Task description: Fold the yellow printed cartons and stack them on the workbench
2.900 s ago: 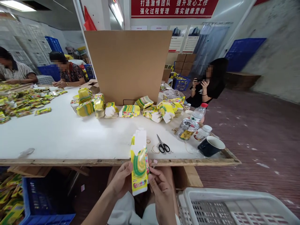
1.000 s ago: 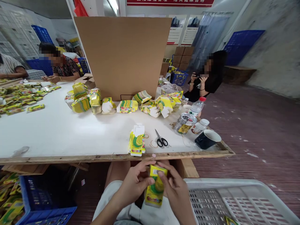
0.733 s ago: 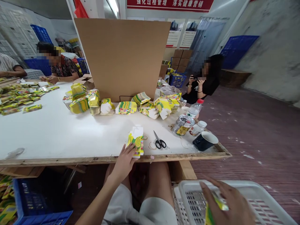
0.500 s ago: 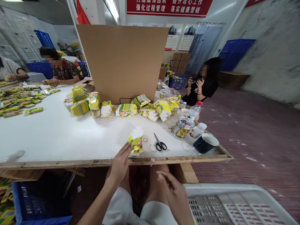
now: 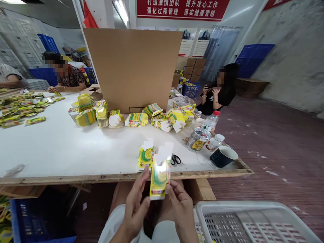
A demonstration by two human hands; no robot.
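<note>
Above my lap, just past the table's front edge, my right hand (image 5: 181, 206) pinches a yellow-green carton (image 5: 159, 177) by its right side. The carton stands upright with its white flaps up at the top. To its left, my left hand (image 5: 135, 204) is open, thumb and fingers apart, close to the carton's lower left edge. Behind that hand lies a small stack of flat cartons (image 5: 145, 158) at the table edge. Black-handled scissors (image 5: 176, 159) lie partly hidden behind the held carton.
Bundles of cartons (image 5: 136, 119) line the cardboard sheet (image 5: 134, 71). Rightward stand a clear jar (image 5: 198, 139), bottles and a dark mug (image 5: 223, 156). A white plastic basket (image 5: 253, 206) sits at lower right. Filled packets (image 5: 22, 108) heap at far left; other people sit beyond.
My left hand has come off the stack toward my lap. My right hand, earlier without a carton, has risen and now holds one in front of me.
</note>
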